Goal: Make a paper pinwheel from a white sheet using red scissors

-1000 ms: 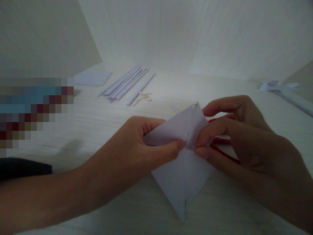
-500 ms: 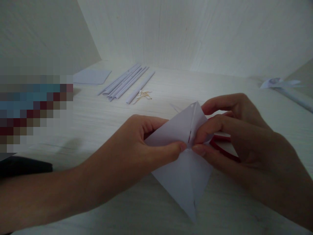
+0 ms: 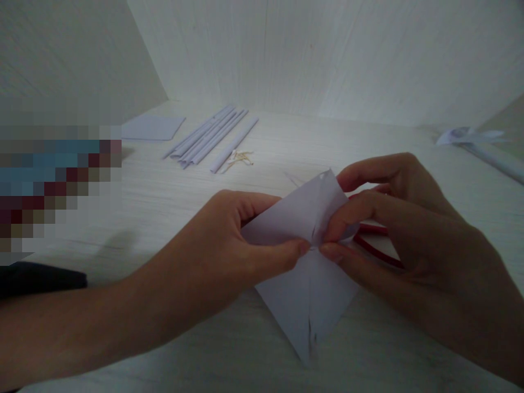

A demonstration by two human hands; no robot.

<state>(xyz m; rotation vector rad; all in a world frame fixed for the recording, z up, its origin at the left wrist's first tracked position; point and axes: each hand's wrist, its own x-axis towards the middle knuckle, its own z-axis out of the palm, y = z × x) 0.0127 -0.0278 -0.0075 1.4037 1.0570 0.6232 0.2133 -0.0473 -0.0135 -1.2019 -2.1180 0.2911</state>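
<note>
Between my hands is a creased sheet of white paper, folded along several lines, with pointed corners at top and bottom. My left hand grips its left side, thumb on the front and fingers hidden behind. At the paper's middle, my right hand pinches it between thumb and index finger, close to the left thumb tip. Narrow slits show along the lower crease. Behind the right hand, partly covered by it, are red scissors-like handles; a thin pointed tip shows beyond the paper.
Rolled white paper tubes lie at the back beside a small pile of cotton swabs or sticks. A stack of paper is further left. A paper pinwheel on a tube lies far right. A dark object sits near my left forearm.
The lower point of the paper has swung left and its lower flaps have flattened out. The top fold has opened slightly. Both hands keep nearly the same place and grip.
</note>
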